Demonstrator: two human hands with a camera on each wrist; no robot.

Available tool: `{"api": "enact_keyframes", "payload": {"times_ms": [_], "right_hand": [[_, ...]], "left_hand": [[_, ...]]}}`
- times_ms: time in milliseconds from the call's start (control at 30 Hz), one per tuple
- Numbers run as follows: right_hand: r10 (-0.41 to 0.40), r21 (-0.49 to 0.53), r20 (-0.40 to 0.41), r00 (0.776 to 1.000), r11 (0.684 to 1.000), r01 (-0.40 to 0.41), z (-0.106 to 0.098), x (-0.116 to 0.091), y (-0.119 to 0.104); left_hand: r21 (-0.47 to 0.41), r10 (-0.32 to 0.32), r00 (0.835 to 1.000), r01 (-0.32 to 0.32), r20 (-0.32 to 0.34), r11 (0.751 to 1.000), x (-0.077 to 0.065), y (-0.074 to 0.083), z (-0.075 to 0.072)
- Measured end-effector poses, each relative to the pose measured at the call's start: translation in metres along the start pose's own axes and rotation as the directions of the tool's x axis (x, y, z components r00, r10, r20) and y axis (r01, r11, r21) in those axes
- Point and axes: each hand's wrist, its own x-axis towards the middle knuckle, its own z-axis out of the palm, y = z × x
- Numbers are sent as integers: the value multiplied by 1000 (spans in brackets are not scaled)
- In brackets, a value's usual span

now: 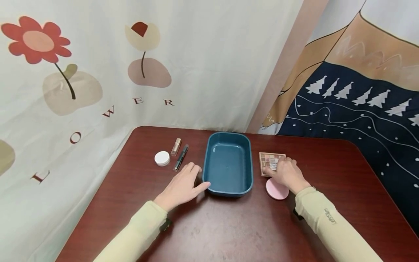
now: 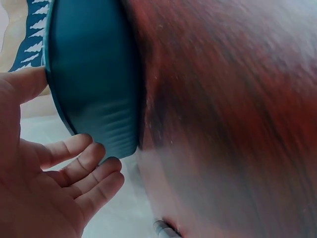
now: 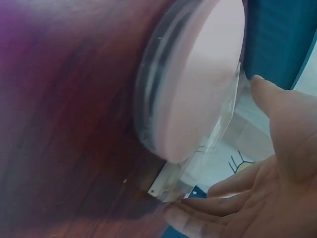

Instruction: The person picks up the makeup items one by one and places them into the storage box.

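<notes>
The palette [image 1: 270, 160] lies flat on the worktop [image 1: 229, 229], right of the bin [image 1: 228, 167]. The right hand [image 1: 289, 174] is over its near right part, thumb and fingers parted; the thumb is toward the near left and the other fingers are by the right side. No firm hold shows, and I cannot tell how much of it they touch.

The palette should be light, stiff and thin. Its clear cover looks smooth, so probably slippery, and the colours inside would likely crack if dropped. The left and right edges seem the best hold, rather than pressing on top.

Just beside its near edge sits the pink disc [image 1: 277, 189], which hampers a grip from that side. The bin's wall limits room to the left.

The left hand [image 1: 184, 183] is at the bin's near left corner, thumb at the rim, the other fingers loosely spread by the outer wall, gripping nothing tightly. Farther left lie the pen [image 1: 181, 158], lipstick [image 1: 176, 147] and white jar [image 1: 162, 158].
</notes>
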Motion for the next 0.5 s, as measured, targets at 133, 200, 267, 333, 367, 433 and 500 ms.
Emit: {"api": "enact_keyframes", "payload": {"times_ms": [133,200,267,333,367,433,500], "right_hand": [[4,-23,2,1000,1000,-4,-1,1,-5],[17,-26,13,1000,1000,-16,-2,1,-7],[34,-29,30,999,999,-33,-2,2,-8],[58,-34,55,997,998,-57,-2,3,-9],[74,-33,71,995,997,-72,-2,4,-10],[93,-36,99,991,995,-90,-2,5,-10],[110,-37,128,986,994,-107,-2,6,-11]], "left_hand": [[-47,-22,1000,22,5,999,1,0,-1],[-64,-36,999,37,12,997,1,0,-1],[-75,-45,999,47,22,996,2,0,-2],[-85,-47,998,49,31,995,2,0,-2],[-91,-46,998,49,35,995,2,0,-2],[-97,-41,999,44,34,994,2,0,-2],[-106,-39,999,42,31,993,1,0,-1]]}}
